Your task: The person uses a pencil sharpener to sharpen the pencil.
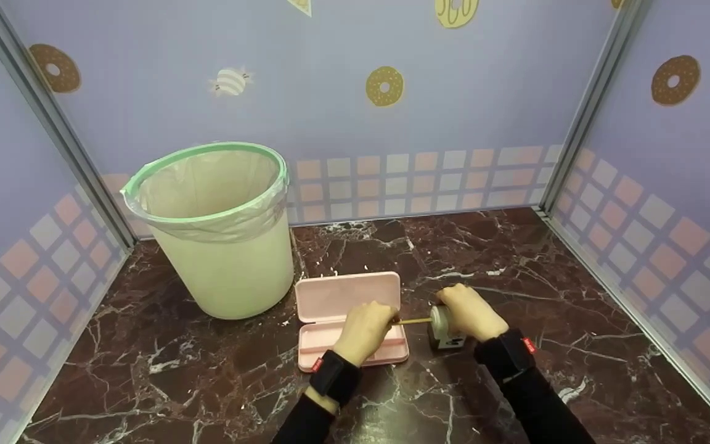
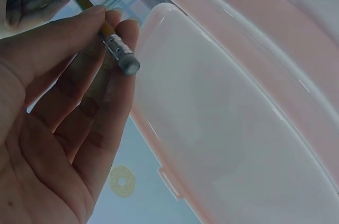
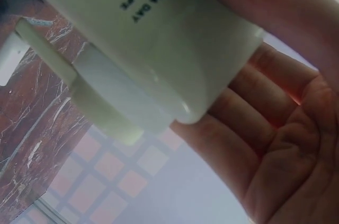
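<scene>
"Purple walls (image 1: pixel 330 37) stand on three sides, and below them is a shiny dark red table (image 1: pixel 577 308) with white lines. What is in the middle?"

"A yellow pencil (image 1: pixel 415 320)! It lies sideways in the air between two hands, by the right edge of a pink case (image 1: pixel 324 336)."

"Where do its ends go?"

"One end goes into a round hole in a white sharpener (image 3: pixel 159 49). The other end has a grey rubber (image 2: pixel 129 65)."

"Who holds what?"

"The left hand (image 1: pixel 364 330) pinches the pencil near the rubber, over the case. The right hand (image 1: pixel 471 313) has its thumb and fingers round the sharpener. I can read PANDA DAY and HAPPY LIFE on its side. I can't tell if it touches the table."

"Is the case closed?"

"No, it's open. Its lid (image 1: pixel 339 297) stands up at the back, and a thin wall runs along the bottom part."

"And farther out?"

"Both wrists have a black band with a red tag. Little white bits (image 1: pixel 287 322) lie on the table near the case. Behind it, to the left, stands a big pale green bin (image 1: pixel 232 265). A see-through bag (image 1: pixel 216 228) hangs over its side, under a green rim (image 1: pixel 225 146)."

"What's on the walls?"

"Donuts (image 1: pixel 384 86), a stripy sweet (image 1: pixel 230 81), and pink and white squares (image 1: pixel 398 183) low down."
</scene>
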The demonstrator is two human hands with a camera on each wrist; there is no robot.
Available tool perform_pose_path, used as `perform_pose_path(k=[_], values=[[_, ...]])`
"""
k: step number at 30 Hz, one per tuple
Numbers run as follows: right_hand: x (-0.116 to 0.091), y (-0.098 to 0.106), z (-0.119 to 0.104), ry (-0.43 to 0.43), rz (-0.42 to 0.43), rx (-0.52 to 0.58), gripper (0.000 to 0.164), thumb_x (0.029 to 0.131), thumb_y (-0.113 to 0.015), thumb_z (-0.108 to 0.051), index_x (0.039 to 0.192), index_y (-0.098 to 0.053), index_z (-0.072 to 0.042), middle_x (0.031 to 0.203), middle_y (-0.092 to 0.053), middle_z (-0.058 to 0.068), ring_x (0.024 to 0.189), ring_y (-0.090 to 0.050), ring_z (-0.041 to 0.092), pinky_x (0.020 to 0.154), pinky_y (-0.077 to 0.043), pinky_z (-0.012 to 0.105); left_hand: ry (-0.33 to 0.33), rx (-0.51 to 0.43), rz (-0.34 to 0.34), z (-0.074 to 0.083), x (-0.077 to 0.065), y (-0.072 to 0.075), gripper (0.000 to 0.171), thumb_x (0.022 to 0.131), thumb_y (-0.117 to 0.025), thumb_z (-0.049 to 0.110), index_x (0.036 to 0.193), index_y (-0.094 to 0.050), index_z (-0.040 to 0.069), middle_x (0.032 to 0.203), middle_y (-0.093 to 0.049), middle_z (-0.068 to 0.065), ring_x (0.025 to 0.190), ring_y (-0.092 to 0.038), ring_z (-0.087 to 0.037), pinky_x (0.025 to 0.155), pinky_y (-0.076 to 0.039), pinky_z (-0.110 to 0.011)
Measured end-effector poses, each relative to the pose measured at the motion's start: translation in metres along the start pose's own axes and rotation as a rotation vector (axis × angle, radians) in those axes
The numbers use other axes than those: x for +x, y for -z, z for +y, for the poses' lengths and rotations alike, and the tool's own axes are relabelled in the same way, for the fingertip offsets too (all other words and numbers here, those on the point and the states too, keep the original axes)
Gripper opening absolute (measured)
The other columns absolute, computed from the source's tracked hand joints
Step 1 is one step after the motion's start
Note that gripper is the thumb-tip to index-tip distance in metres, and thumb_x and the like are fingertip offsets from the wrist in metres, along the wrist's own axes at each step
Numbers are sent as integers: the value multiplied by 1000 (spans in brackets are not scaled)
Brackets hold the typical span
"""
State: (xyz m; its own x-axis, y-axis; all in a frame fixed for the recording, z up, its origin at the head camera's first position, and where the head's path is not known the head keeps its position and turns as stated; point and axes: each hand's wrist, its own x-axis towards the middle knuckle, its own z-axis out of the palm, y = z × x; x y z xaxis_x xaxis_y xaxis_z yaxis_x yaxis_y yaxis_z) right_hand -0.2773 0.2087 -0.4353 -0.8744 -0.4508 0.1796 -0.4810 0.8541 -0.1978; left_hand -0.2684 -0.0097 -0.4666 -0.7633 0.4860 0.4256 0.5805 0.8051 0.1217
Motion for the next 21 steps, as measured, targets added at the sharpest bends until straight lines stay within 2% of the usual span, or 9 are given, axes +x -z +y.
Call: perform_pose_path(k=[7, 12, 16, 21], values=[[-1, 1, 2, -12, -16, 13, 38, 49, -83, 9, 82, -69, -3, 77, -68, 11, 75, -60, 32, 77, -52, 50, 9, 22, -24, 5, 3, -4, 15, 82, -68, 22, 68, -69, 16, 68, -71, 2, 58, -64, -23, 45, -42, -34], [0, 2, 3, -10, -9, 6, 37, 48, -83, 8, 80, -69, -3, 76, -68, 10, 74, -60, 31, 76, -52, 49, -12, 60, -29, 8, 5, -5, 15, 82, -67, 22, 68, -67, 17, 67, -70, 4, 57, -63, -23, 45, -42, -33], [1, 1, 2, 2, 2, -13, 36, 47, -83, 8, 79, -68, -3, 76, -68, 11, 73, -61, 31, 73, -52, 47, -45, 108, -15, 12, 5, -7, 12, 82, -67, 22, 71, -66, 18, 67, -69, 4, 57, -64, -22, 45, -42, -33], [3, -1, 0, 27, 16, -34, 35, 46, -82, 9, 76, -68, -2, 74, -68, 12, 69, -61, 31, 68, -52, 45, -111, 154, 23, 16, 7, -13, 11, 71, -75, 15, 74, -66, 19, 71, -68, 5, 60, -65, -19, 46, -44, -31]])
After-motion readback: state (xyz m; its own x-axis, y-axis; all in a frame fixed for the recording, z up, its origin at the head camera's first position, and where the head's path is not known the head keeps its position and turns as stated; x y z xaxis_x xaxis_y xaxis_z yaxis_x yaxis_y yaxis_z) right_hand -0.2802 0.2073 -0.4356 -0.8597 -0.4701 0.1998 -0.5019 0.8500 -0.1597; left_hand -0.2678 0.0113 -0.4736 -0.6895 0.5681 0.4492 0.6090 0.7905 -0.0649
